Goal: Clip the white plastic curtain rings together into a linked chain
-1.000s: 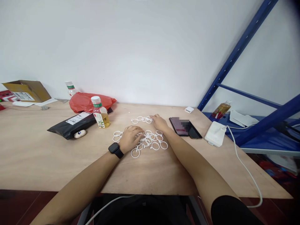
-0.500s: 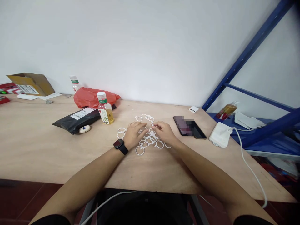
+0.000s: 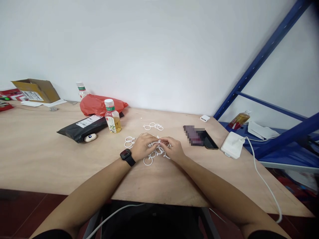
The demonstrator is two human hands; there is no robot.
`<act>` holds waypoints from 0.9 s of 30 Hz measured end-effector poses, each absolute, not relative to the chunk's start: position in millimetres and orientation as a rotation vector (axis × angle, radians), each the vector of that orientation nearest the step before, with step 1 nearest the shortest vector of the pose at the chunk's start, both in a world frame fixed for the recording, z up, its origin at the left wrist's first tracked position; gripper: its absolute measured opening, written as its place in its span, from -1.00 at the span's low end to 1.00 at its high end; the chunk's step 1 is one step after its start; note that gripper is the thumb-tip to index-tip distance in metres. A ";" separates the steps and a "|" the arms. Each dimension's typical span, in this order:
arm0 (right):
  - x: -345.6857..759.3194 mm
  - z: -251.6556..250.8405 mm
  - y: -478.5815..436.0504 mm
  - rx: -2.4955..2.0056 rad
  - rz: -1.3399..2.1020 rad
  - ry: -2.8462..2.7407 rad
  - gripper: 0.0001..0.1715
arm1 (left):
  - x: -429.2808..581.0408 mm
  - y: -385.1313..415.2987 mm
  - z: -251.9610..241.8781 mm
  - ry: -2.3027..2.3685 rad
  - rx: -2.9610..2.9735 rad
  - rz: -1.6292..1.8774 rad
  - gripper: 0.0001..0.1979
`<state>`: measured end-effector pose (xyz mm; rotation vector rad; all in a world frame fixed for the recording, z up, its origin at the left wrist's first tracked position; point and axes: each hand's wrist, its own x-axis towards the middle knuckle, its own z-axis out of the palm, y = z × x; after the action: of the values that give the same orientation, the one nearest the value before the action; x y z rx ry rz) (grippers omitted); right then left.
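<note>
Several white plastic rings with small eyelets, like curtain rings, lie on the wooden table in front of me. Loose ones show at the back, a ring pair [image 3: 129, 142] to the left, and one ring [image 3: 148, 161] at the near side. Over the middle of the pile, my left hand [image 3: 144, 146] and my right hand [image 3: 173, 148] meet, fingertips pinched together on a white ring [image 3: 156, 142]. Fingers cover much of that ring and part of the pile beneath. A black watch [image 3: 127, 156] is on my left wrist.
Left of the pile stand a drink bottle [image 3: 113, 116], a red plastic bag [image 3: 93, 105], a black parcel [image 3: 81, 127] and a small white case [image 3: 90, 137]. On the right lie phones [image 3: 210, 139] and a white charger [image 3: 233, 145] with a cable. Beyond rises a blue rack [image 3: 264, 49].
My right hand has moved slightly nearer and left, so my fingertips now meet on a ring. Before, the hands were apart, with a small white piece at the right fingertips.
</note>
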<state>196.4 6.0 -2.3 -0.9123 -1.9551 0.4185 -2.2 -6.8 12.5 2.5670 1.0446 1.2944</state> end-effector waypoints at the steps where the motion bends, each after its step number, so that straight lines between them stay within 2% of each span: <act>1: 196.5 -3.7 5.8 -0.910 0.409 -1.948 -0.79 | -1.8 -6.9 11.7 1.047 2.573 1.297 -0.81; 7: 196.0 -7.7 7.7 -0.856 0.279 -1.986 -0.83 | -0.1 -6.7 8.0 1.189 2.533 1.335 -0.84; 20: 194.2 3.0 0.5 -0.929 0.472 -1.953 -0.83 | 3.6 -10.1 11.2 1.149 2.575 1.241 -0.82; 27: 190.6 3.6 -0.9 -0.943 0.499 -1.848 -0.83 | 3.2 -8.6 11.1 1.134 2.559 1.357 -0.81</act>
<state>190.6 -0.9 3.6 -0.9434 -1.8477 0.4992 3.2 -8.6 11.1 2.5587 1.1338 1.3571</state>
